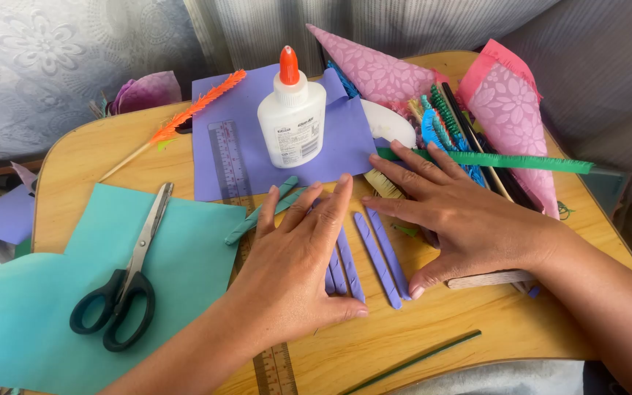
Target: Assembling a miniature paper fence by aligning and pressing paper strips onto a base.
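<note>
both palms flat and open, gripping nothing: left hand and right hand pressing purple strips near desk front edge; best kept parallel, pressed evenly, clear of glue bottle.

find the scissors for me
In the head view the black-handled scissors lie on the teal paper sheet at the table's left, left of the left hand and the ruler.

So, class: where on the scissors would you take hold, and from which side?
Grip the black handle loops of the scissors, coming from the near left edge of the table. The loops lie nearest the person, the closed blades point away toward the ruler, and nothing covers them.
</note>
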